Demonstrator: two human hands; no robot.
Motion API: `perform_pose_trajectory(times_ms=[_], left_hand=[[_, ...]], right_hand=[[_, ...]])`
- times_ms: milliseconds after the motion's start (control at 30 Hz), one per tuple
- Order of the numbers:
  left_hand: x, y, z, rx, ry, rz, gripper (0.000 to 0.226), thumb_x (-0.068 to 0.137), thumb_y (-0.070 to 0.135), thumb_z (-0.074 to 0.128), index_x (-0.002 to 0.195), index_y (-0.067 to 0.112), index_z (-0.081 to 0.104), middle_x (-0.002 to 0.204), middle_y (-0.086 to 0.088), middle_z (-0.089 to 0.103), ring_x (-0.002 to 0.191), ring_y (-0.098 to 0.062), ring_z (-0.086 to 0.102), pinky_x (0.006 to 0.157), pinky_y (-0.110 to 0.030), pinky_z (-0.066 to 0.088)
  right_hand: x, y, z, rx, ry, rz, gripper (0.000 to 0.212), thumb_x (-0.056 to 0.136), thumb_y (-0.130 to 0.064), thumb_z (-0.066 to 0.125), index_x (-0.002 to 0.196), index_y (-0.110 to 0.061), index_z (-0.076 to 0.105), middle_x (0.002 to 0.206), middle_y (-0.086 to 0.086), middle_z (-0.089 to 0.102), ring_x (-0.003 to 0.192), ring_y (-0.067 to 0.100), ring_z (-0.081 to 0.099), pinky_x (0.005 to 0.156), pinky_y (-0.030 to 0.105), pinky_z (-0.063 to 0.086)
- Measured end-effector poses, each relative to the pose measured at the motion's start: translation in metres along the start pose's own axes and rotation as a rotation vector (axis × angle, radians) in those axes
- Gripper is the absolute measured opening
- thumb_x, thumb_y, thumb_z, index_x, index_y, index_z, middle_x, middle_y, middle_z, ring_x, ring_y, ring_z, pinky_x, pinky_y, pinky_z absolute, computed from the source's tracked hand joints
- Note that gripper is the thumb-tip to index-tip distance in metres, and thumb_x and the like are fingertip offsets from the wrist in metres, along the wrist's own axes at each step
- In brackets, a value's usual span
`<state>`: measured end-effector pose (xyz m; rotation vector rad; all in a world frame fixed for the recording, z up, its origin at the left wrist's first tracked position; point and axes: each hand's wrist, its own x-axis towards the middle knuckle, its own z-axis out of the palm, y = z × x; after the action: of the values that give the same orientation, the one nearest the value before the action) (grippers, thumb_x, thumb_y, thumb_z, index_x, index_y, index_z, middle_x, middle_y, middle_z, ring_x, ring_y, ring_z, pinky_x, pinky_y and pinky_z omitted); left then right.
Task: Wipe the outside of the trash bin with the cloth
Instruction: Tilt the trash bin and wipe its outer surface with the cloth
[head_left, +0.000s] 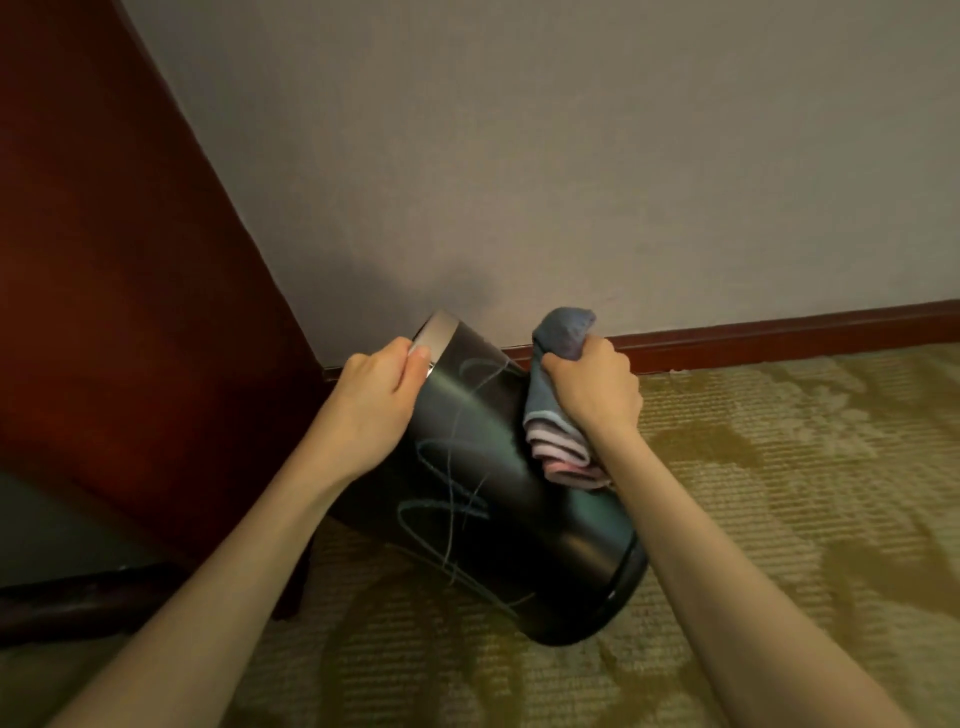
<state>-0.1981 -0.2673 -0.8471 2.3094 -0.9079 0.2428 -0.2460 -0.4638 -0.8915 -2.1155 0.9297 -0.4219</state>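
Observation:
A dark round trash bin (519, 525) with a silver rim band lies tilted over the carpet, its mouth pointing toward the wall and its base toward me. Pale scribble marks run along its side. My left hand (376, 402) grips the rim band at the upper left. My right hand (595, 387) holds a bunched blue and pink cloth (558, 410) against the bin's upper right side. Part of the cloth sticks up above my fist.
A dark red wooden furniture panel (119, 260) stands close on the left, with a low dark ledge (78, 597) below it. A grey wall (571, 156) with a red-brown baseboard (779, 327) runs behind the bin. Patterned yellow-green carpet (779, 493) covers the floor to the right.

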Motion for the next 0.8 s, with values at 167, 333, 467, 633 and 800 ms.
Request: perform_pose_trajectory(times_ms=[167, 333, 467, 633, 800], left_hand=[[0.008, 0.012, 0.004, 0.044, -0.022, -0.025, 0.042, 0.1, 0.014, 0.033, 0.058, 0.016, 0.029, 0.058, -0.002, 0.038, 0.058, -0.028, 0.042, 0.055, -0.031, 0.01], [0.016, 0.016, 0.009, 0.034, -0.02, -0.089, 0.042, 0.1, 0.019, 0.033, 0.058, 0.014, 0.033, 0.06, -0.003, 0.042, 0.065, -0.027, 0.042, 0.055, -0.03, 0.012], [0.016, 0.022, 0.01, 0.041, -0.013, -0.082, 0.043, 0.099, 0.016, 0.035, 0.056, 0.018, 0.032, 0.059, -0.001, 0.041, 0.067, -0.027, 0.043, 0.056, -0.03, 0.014], [0.014, 0.024, 0.01, 0.032, 0.022, -0.109, 0.045, 0.099, 0.017, 0.037, 0.055, 0.017, 0.033, 0.056, -0.002, 0.039, 0.066, -0.027, 0.042, 0.058, -0.03, 0.016], [0.012, 0.023, 0.013, -0.004, 0.038, -0.123, 0.045, 0.098, 0.017, 0.038, 0.054, 0.016, 0.033, 0.055, -0.003, 0.039, 0.064, -0.027, 0.041, 0.057, -0.03, 0.016]], right_hand=[[-0.046, -0.016, 0.0, 0.043, 0.182, -0.152, 0.043, 0.081, -0.04, 0.054, 0.114, -0.012, 0.054, 0.107, 0.013, 0.059, 0.092, 0.041, 0.058, 0.071, 0.04, 0.039], [-0.099, -0.013, 0.018, 0.186, 0.312, -0.29, 0.043, 0.076, -0.042, 0.05, 0.112, -0.019, 0.047, 0.101, -0.002, 0.046, 0.078, 0.02, 0.055, 0.061, 0.031, 0.038], [-0.12, -0.007, 0.029, 0.248, 0.291, -0.351, 0.054, 0.076, -0.035, 0.054, 0.126, -0.019, 0.042, 0.104, -0.005, 0.043, 0.084, 0.009, 0.049, 0.065, 0.028, 0.047], [-0.106, -0.013, 0.023, 0.263, 0.277, -0.323, 0.042, 0.079, -0.035, 0.056, 0.116, -0.015, 0.049, 0.099, -0.004, 0.043, 0.083, 0.018, 0.055, 0.064, 0.032, 0.044], [-0.068, -0.024, 0.008, 0.259, 0.229, -0.226, 0.032, 0.082, -0.036, 0.059, 0.102, -0.012, 0.053, 0.102, 0.008, 0.055, 0.087, 0.034, 0.058, 0.066, 0.036, 0.04]])
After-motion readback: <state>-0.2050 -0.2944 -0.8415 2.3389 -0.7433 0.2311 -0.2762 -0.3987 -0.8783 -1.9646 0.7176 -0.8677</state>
